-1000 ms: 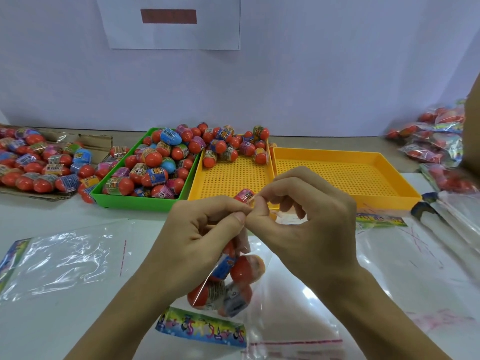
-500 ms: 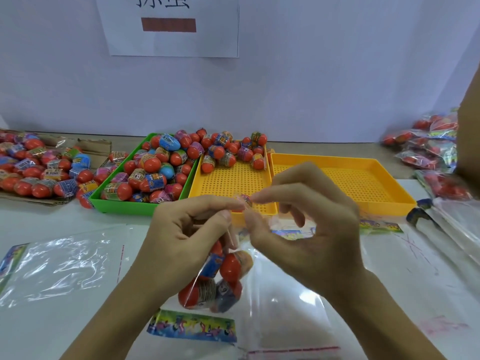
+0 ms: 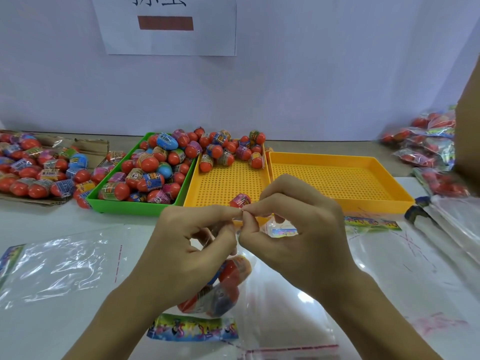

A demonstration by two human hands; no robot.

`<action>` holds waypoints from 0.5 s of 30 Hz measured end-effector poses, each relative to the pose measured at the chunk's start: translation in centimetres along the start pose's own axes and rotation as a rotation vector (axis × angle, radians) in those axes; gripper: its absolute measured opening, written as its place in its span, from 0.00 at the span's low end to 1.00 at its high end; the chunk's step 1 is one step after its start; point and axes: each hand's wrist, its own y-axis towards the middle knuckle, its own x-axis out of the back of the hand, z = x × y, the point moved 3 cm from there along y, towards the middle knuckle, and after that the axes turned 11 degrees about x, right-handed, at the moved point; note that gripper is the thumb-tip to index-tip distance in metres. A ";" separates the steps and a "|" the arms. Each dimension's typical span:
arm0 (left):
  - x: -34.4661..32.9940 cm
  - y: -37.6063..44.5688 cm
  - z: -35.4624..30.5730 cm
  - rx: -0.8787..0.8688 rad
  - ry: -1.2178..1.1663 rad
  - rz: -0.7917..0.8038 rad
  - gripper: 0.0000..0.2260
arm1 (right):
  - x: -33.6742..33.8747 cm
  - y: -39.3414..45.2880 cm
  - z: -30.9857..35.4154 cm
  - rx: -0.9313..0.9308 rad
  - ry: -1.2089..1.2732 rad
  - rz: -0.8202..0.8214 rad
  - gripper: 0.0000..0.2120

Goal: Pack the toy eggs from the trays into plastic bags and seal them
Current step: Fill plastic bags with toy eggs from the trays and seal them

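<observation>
I watch both hands, left hand (image 3: 181, 255) and right hand (image 3: 298, 237), pinch the bag (image 3: 259, 307) mouth; a slipped grip could spill its eggs (image 3: 223, 287).

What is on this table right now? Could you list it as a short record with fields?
left hand: pinches the bag top
right hand: pinches the bag top
bag: holds several toy eggs, hangs below the hands
green tray: heaped with eggs
middle yellow tray: eggs at the far end, one near the front
right yellow tray: no eggs
packed bags: piled far right
</observation>
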 end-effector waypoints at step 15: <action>1.2 0.2 0.9 0.137 -0.224 -0.198 0.09 | 2.3 -0.2 -3.2 -0.367 0.009 -0.357 0.03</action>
